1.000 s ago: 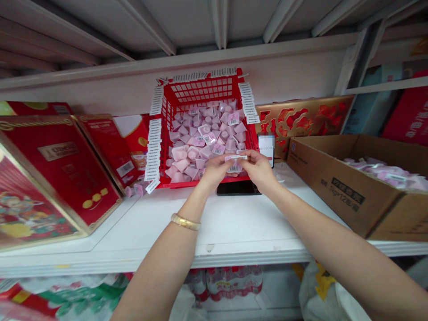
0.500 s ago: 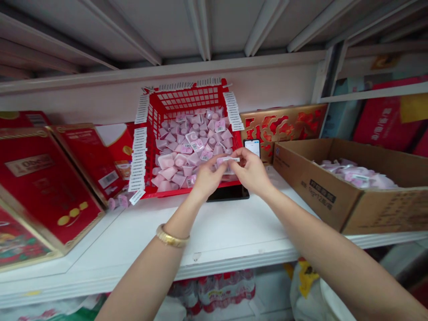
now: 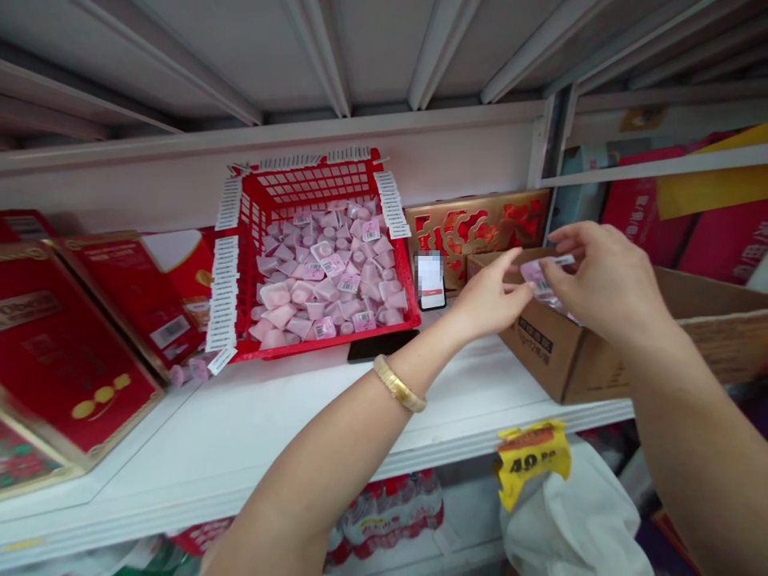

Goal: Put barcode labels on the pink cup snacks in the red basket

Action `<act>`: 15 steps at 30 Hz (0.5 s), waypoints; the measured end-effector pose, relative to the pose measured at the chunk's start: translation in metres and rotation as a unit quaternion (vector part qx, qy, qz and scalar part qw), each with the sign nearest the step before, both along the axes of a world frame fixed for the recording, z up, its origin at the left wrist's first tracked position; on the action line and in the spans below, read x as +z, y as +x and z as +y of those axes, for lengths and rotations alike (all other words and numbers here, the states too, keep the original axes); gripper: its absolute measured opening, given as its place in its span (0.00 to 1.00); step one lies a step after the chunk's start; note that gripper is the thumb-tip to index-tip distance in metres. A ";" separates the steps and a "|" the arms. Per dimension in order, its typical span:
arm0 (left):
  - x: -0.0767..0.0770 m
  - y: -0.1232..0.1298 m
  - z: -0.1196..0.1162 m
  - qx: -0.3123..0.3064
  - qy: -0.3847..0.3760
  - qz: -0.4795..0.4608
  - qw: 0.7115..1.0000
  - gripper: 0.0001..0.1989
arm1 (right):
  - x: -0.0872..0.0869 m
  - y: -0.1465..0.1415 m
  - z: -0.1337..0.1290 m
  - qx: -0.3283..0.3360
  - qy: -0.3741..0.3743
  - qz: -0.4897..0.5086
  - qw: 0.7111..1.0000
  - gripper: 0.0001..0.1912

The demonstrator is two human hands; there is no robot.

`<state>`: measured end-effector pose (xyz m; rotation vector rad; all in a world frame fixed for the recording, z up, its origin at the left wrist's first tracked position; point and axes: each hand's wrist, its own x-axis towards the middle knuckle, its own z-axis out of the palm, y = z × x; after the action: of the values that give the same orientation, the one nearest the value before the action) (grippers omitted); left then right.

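Note:
My right hand (image 3: 609,276) pinches a small pink jelly cup (image 3: 534,278) with a white label strip at its edge, over the near end of the cardboard box (image 3: 540,372). Just left of that cup is my left hand (image 3: 492,298), its thumb and forefinger apart; whether the fingertips touch the cup is hard to tell. A gold bracelet (image 3: 399,384) circles the left wrist. Many similar cups (image 3: 327,272), some with barcode stickers, fill the red plastic basket (image 3: 327,342). The box's contents are mostly hidden behind my right hand.
White label strips (image 3: 222,292) line the basket's rim. One phone (image 3: 430,280) stands upright beside the basket, and a dark device (image 3: 384,346) lies before it. Red gift boxes (image 3: 90,344) stand at left. A yellow price tag (image 3: 534,460) hangs below the white shelf (image 3: 270,432).
Both hands have moved right, from the basket's front edge to the cardboard box. My left fingers have spread apart. The view has turned to the right.

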<state>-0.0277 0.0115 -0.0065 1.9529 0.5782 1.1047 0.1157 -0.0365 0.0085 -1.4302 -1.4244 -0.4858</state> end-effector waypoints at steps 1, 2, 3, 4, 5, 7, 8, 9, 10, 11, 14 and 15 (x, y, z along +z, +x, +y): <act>-0.003 -0.001 0.000 0.006 0.013 0.013 1.000 0.30 | -0.002 0.002 0.001 -0.011 0.003 -0.016 1.000 0.15; -0.005 -0.007 0.001 0.016 0.027 0.022 0.999 0.29 | -0.006 0.002 0.001 -0.016 0.009 -0.031 0.999 0.18; -0.008 -0.015 0.002 0.033 0.042 0.028 0.998 0.28 | -0.009 -0.002 0.001 -0.018 0.017 -0.044 0.999 0.19; -0.011 -0.028 0.004 0.059 0.061 0.032 0.996 0.27 | -0.013 -0.008 0.000 -0.017 0.023 -0.054 0.998 0.19; -0.013 -0.044 0.007 0.091 0.083 0.035 0.992 0.26 | -0.017 -0.017 -0.001 -0.012 0.025 -0.065 0.997 0.18; -0.014 -0.083 0.016 0.190 0.135 0.043 0.972 0.24 | -0.023 -0.037 -0.001 0.017 0.023 -0.081 0.996 0.15; -0.013 -0.106 0.020 0.237 0.157 0.064 0.957 0.24 | -0.025 -0.049 0.001 0.044 0.018 -0.086 0.995 0.15; -0.011 -0.129 0.025 0.292 0.177 0.083 0.936 0.25 | -0.027 -0.060 0.003 0.074 0.010 -0.091 0.993 0.14; -0.009 -0.152 0.029 0.350 0.199 0.106 0.909 0.25 | -0.029 -0.071 0.006 0.104 0.000 -0.096 0.990 0.13; -0.006 -0.174 0.032 0.407 0.217 0.129 0.878 0.25 | -0.030 -0.082 0.009 0.132 -0.010 -0.102 0.986 0.13; 0.001 -0.226 0.036 0.561 0.200 0.211 0.775 0.28 | -0.034 -0.113 0.020 0.188 -0.041 -0.115 0.975 0.11; 0.002 -0.237 0.036 0.598 0.182 0.239 0.743 0.30 | -0.035 -0.123 0.024 0.197 -0.053 -0.119 0.972 0.11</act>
<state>-0.2652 0.0476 -0.0046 2.1531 2.2699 1.4749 -0.0070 -0.0127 -0.0267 -1.1538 -1.9008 -0.3365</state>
